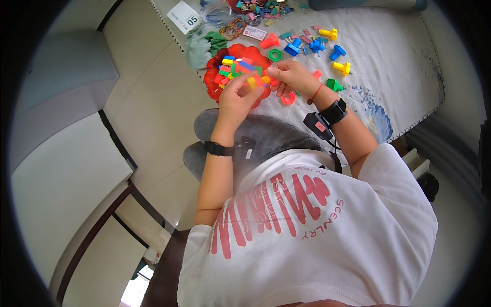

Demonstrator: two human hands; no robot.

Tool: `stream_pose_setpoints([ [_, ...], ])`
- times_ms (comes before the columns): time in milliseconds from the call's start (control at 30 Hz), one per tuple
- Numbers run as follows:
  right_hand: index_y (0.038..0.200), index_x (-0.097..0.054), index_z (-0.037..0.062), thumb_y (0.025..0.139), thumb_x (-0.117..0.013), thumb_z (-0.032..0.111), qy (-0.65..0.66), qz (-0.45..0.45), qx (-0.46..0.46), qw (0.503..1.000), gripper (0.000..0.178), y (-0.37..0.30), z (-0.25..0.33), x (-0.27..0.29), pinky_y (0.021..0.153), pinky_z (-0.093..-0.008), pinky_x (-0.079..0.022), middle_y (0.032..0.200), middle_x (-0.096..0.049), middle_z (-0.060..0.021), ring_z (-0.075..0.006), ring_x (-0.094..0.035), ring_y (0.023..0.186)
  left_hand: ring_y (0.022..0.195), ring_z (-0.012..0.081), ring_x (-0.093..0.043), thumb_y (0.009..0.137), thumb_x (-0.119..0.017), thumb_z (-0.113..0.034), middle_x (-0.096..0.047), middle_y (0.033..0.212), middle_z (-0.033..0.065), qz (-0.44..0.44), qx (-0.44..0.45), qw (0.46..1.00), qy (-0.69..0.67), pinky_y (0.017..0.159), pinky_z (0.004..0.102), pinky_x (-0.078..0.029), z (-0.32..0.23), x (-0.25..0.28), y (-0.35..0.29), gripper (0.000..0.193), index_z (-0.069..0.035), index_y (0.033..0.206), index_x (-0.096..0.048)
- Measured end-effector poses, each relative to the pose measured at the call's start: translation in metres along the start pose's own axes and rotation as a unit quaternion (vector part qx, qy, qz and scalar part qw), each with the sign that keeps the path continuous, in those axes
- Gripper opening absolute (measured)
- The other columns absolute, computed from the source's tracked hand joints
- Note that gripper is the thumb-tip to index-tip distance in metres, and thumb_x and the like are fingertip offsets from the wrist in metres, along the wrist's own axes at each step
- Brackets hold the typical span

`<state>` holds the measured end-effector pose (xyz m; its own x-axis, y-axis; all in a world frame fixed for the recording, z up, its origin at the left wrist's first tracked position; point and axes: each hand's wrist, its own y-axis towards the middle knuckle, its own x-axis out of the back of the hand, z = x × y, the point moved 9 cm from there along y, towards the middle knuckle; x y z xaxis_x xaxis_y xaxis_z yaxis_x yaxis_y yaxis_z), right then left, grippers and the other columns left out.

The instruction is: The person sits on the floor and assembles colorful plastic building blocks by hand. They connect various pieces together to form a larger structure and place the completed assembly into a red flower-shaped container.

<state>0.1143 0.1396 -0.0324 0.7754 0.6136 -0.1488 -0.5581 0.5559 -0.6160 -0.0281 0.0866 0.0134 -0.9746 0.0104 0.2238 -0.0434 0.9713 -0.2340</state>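
Note:
Over the near side of a red scalloped bowl point(209, 81), my left hand point(236, 102) pinches yellow and orange toy bricks point(253, 82) between thumb and fingers. Close by on the right, my right hand point(293, 77) has its fingers curled and its thumb pressed in. Something reddish shows at its fingertips, too blurred to name. Loose toy bricks point(225, 69) in red, green, blue and yellow fill the bowl. A green plastic nut point(275, 55) lies just beyond my right hand, and a red plastic nut point(288, 99) is below it.
Yellow toy bolts point(341, 68), blue toy bolts point(337, 52) and a green bolt point(335, 85) lie on the white tablecloth point(399, 56) to the right. Colourful binder clips point(266, 10), rubber bands point(232, 28), a small box point(254, 33) and a white card point(183, 17) sit at the back.

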Motion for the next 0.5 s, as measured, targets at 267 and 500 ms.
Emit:
stream_pose_setpoints([
  [267, 0.118, -0.052, 0.0008, 0.092, -0.057, 0.032, 0.068, 0.037, 0.095, 0.993, 0.041, -0.01, 0.011, -0.012, 0.047, -0.0226, -0.05, 0.078, -0.063, -0.008, -0.0143, -0.062, 0.054, 0.08, 0.0047, -0.056, 0.082, -0.069, -0.012, -0.062, 0.094, 0.0017, -0.004, 0.055, 0.986, -0.154, 0.068, 0.0202, -0.047, 0.002, -0.002, -0.004, 0.04, -0.001, 0.118, -0.058],
  [500, 0.106, -0.06, 0.0021, 0.093, -0.05, 0.045, -0.08, 0.056, 0.043, 0.994, 0.046, -0.015, 0.003, -0.015, 0.051, -0.0264, -0.049, 0.072, -0.061, -0.0056, -0.0128, -0.06, 0.06, 0.089, 0.0073, -0.056, 0.084, -0.067, -0.009, -0.061, 0.103, 0.0027, 0.023, 0.044, 0.985, -0.165, 0.078, 0.0218, -0.047, 0.007, -0.004, -0.004, 0.04, -0.001, 0.122, -0.056],
])
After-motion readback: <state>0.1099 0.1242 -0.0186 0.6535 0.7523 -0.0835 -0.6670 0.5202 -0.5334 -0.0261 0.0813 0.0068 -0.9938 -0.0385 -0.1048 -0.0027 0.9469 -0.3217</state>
